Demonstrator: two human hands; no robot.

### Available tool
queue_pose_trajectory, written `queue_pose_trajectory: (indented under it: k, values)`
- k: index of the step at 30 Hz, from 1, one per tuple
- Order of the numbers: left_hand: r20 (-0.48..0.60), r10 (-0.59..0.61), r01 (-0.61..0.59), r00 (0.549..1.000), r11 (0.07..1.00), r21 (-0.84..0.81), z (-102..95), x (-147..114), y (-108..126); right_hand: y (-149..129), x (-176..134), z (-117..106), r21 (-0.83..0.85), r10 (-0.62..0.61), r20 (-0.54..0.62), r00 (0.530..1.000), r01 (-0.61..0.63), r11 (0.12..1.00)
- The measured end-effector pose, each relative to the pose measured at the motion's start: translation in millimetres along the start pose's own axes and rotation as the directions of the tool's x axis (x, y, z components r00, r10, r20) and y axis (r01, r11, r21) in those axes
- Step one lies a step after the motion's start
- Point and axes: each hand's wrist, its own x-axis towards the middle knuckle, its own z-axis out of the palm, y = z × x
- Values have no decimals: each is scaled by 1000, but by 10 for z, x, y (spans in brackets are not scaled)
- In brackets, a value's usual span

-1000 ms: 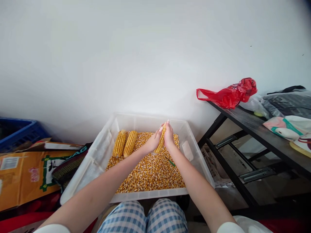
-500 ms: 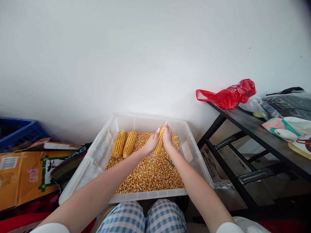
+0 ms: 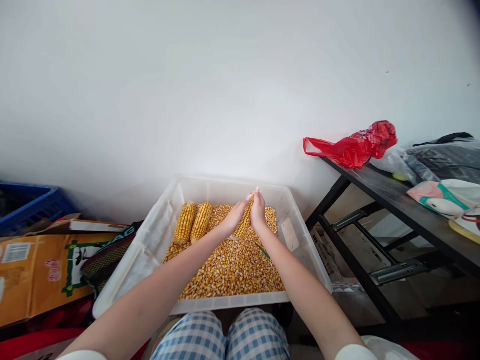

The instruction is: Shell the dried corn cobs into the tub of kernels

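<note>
Between my two hands is a yellow corn cob [image 3: 243, 226], tilted with its upper end leaning right. My left hand [image 3: 236, 216] presses on its left side, fingers pointing up and to the right. Against its right side rests my right hand [image 3: 257, 211], fingers together and pointing up. The cob's upper part is mostly hidden by the hands. Below them, loose corn kernels [image 3: 232, 272] cover the floor of a translucent plastic bin [image 3: 146, 255]. Two more corn cobs, a left one [image 3: 184, 223] and a right one [image 3: 201, 222], lie on the kernels to the left of my hands.
Right of the bin stands a black table [image 3: 382, 187] bearing a red plastic bag [image 3: 356, 147] and other packages. A cardboard box [image 3: 37, 270] and a blue crate [image 3: 45, 202] are on the left. A white wall [image 3: 225, 90] rises behind the bin.
My left hand has slid up along the cob, and its fingers lie straighter, covering more of the cob's upper part. The other two cobs lie still.
</note>
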Motion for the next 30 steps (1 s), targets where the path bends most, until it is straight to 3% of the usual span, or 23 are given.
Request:
queue_pose_trajectory:
  k: [5,11,15,19,24,27,30]
  values:
    - [-10,95,-94,995,991,91,30,-33,-67,-38,-17,-18,68,16,18,1000,-17,998]
    - [71,32,-22,997,989,-143,77,-73,-61,-155,24,-41,210,97,42,994,-104,972]
    - [71,8,6,997,982,-191,70,-55,-23,-196,99,-73,288,129,60,990,-141,947]
    - [67,-104,110,992,990,-92,40,-38,12,-222,139,-99,328,156,16,988,-153,932]
    - [87,106,-125,991,960,249,32,-61,-29,-208,109,-92,312,177,17,984,-173,934]
    - [72,119,-130,990,973,192,58,-69,-82,-165,98,-83,273,199,-5,980,-190,943]
    - [60,-18,15,998,998,61,79,-70,-96,-127,98,-77,243,160,-17,987,-151,958]
